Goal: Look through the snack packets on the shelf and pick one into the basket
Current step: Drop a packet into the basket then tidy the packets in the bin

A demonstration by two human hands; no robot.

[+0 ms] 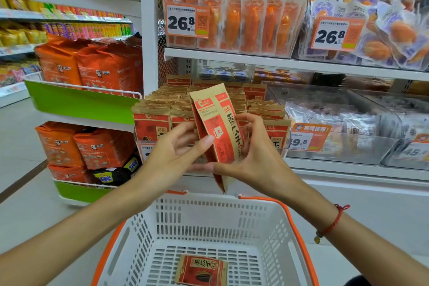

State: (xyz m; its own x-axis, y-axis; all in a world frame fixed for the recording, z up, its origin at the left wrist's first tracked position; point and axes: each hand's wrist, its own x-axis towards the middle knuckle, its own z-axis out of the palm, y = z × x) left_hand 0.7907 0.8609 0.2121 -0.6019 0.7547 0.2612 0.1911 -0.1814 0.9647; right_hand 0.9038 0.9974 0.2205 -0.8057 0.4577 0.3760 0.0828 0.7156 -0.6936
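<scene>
A tall brown-and-red snack packet (pixel 217 127) is held upright in front of the shelf, above the basket. My left hand (pixel 171 155) pinches its left edge between thumb and fingers. My right hand (pixel 253 153) grips its right side, fingers curled behind it. Behind it, rows of the same packets (pixel 157 118) stand packed in a shelf bin. A white basket with orange handles (pixel 274 234) sits below my hands, and one flat packet of the same brand (pixel 200 270) lies on its floor.
Orange dried-fruit packs (pixel 255 18) with 26.8 price tags fill the shelf above. Clear bins of wrapped snacks (pixel 348 121) stand to the right. A green-and-white end rack (pixel 88 102) with orange bags stands at the left, by an aisle floor.
</scene>
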